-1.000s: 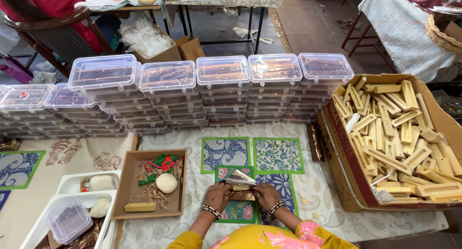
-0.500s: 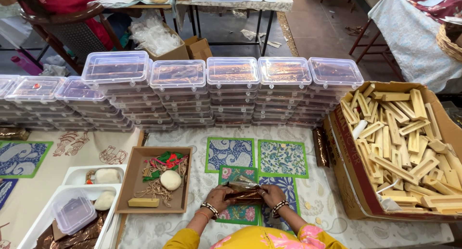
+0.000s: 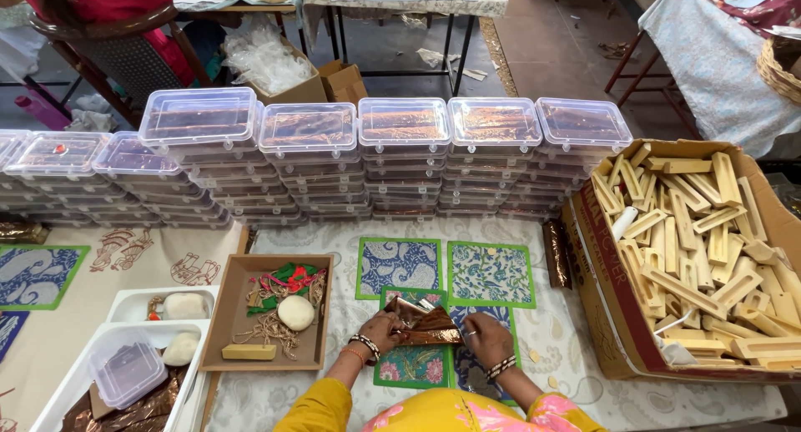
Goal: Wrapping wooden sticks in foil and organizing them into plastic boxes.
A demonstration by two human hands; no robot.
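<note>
Tablecloth [image 3: 334, 382] paisley-printed; stacked clear boxes [image 3: 400, 156] behind.

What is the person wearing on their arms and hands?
Both arms have bright yellow sleeves with pink flower shapes. The left hand has a black-and-white beaded bracelet and a thin orange bangle at the wrist. The right hand has a matching black-and-white beaded bracelet and what looks like a ring on one finger.

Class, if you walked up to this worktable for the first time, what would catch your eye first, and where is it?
First, the long wall of stacked clear plastic boxes across the back of the table. Next, the cardboard carton at the right, heaped with pale wooden pieces. Near the front edge, the left hand and right hand touch a shiny copper foil packet over printed mats.
</note>
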